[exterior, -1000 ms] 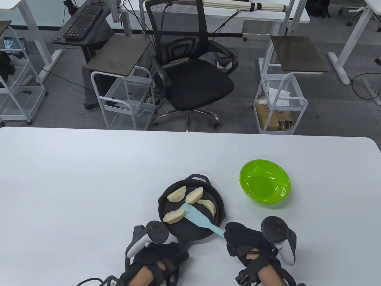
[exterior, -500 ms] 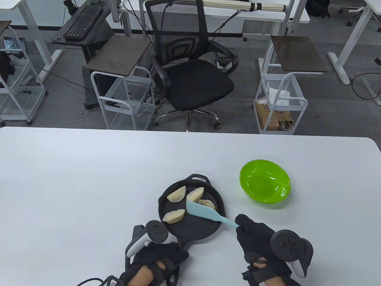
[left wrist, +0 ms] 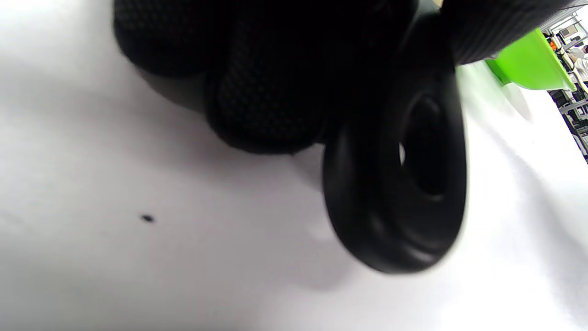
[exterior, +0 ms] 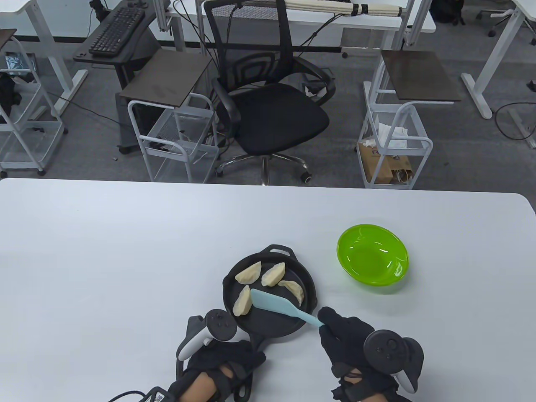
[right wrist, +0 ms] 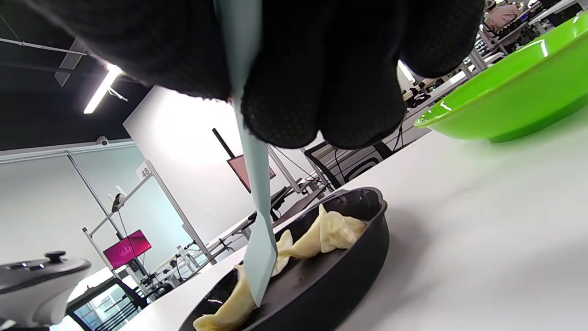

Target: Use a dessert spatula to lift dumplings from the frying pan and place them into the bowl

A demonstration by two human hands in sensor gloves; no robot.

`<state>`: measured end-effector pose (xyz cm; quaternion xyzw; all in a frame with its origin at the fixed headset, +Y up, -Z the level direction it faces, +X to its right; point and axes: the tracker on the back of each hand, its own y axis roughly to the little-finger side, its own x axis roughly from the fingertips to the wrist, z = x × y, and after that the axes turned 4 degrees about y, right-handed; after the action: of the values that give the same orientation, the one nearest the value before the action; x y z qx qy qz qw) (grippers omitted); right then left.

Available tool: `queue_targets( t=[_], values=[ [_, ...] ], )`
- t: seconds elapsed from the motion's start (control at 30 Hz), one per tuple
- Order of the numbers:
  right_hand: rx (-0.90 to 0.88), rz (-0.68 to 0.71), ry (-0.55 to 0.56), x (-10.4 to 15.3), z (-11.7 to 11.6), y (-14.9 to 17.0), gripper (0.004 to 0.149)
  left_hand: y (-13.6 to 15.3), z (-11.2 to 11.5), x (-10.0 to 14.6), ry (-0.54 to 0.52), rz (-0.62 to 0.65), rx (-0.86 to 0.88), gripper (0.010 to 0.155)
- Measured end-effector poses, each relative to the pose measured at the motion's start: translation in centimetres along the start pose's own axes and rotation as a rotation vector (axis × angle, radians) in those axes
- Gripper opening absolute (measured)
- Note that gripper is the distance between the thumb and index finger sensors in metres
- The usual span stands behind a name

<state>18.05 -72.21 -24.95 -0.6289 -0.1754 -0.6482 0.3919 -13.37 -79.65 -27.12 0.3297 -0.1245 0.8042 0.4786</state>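
Observation:
A black frying pan (exterior: 307, 312) near the table's front holds several pale dumplings; the nearest dumpling (exterior: 242, 301) lies at the pan's left. My right hand (exterior: 341, 335) grips the handle of a light blue dessert spatula (exterior: 274, 302), whose blade tip touches that dumpling's right side. In the right wrist view the spatula (right wrist: 259, 230) hangs down into the pan (right wrist: 349, 271) against a dumpling (right wrist: 229, 305). My left hand (exterior: 228, 360) holds the pan's handle (left wrist: 399, 184) at the front. The green bowl (exterior: 372, 259) stands empty to the pan's right.
The white table (exterior: 125, 259) spreads wide to the left and behind the pan. Beyond its far edge stand an office chair (exterior: 268, 109) and wire carts (exterior: 393, 142).
My right hand swung right and came back left, drawing the spatula blade toward the front-left dumpling. That dumpling turned from lying across to standing more upright in the pan.

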Motion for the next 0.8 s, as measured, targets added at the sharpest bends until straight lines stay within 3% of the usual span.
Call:
queue_targets(
  t=[0.07,0.2,0.37,0.57,0.8],
  values=[
    [-0.006,-0.011,-0.020,-0.1,-0.6,0.3,0.047,0.0,0.0,0.0,0.000,0.000,0.001,0.063],
    [-0.068,-0.056,-0.173,-0.6,-1.9,1.0,0.054,0.0,0.0,0.0,0.002,-0.001,-0.001,0.063],
    [-0.006,-0.107,-0.326,-1.0,-3.1,1.8,0.056,0.0,0.0,0.0,0.002,-0.002,-0.003,0.063],
    [0.109,-0.158,-0.333,-1.5,-4.2,2.4,0.056,0.0,0.0,0.0,0.002,-0.003,-0.004,0.063],
    [0.199,-0.064,-0.259,-1.4,-4.1,1.5,0.057,-0.1,0.0,0.0,0.005,-0.002,-0.003,0.063]
  ],
)
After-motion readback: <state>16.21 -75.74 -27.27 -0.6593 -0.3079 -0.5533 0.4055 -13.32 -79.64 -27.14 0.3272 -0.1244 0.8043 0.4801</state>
